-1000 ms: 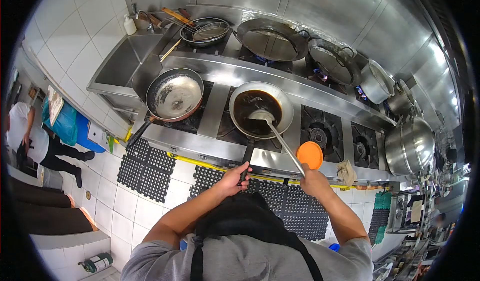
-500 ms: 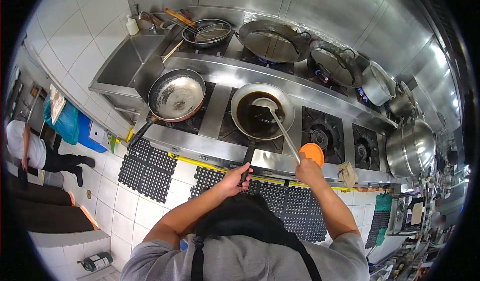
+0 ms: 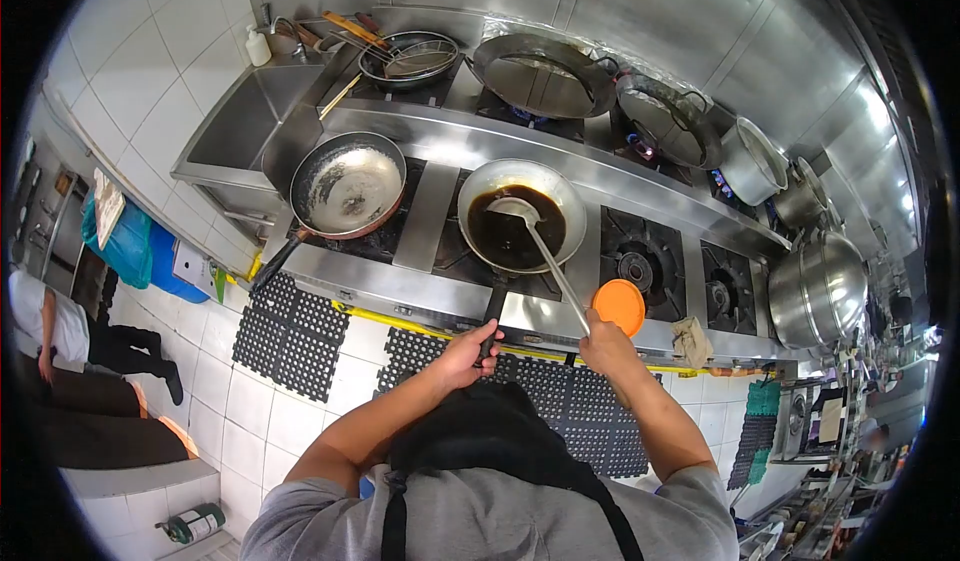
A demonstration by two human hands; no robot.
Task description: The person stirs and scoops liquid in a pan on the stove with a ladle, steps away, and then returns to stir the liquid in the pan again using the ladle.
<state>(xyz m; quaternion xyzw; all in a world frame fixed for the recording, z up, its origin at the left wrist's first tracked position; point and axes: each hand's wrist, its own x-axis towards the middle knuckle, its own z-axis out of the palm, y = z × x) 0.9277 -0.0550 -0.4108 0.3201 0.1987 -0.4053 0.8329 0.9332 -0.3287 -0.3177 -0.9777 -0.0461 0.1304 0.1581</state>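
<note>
Far L, a co-worker (image 3: 60, 326) in white top & dark trousers, partly cut off by the view's edge. Next, steel sink (image 3: 235, 126) w/ white pump bottle (image 3: 257, 47) near its back corner. Then a frying pan (image 3: 350, 183), pale & patchy inside, on a front burner, its dark handle jutting out past the worktop (image 3: 426, 216) edge; in the rear row, a wire strainer (image 3: 425, 59) lies across a dark pan. Person's L hand (image 3: 470, 353) is clamped on the black handle of a silver pan (image 3: 515, 173), which sits on the next front burner & holds dark brown liquid (image 3: 505, 241). Ladle (image 3: 551, 261) has its bowl in that liquid, shaft slanting over the pan's near rim to the R hand (image 3: 605, 346), fingers closed round it. Just beside R hand, an orange disc (image 3: 620, 304), by the bare burner (image 3: 637, 269). Farther R, a crumpled cloth (image 3: 690, 343) at the front edge, then a big shiny pot (image 3: 820, 291).
</note>
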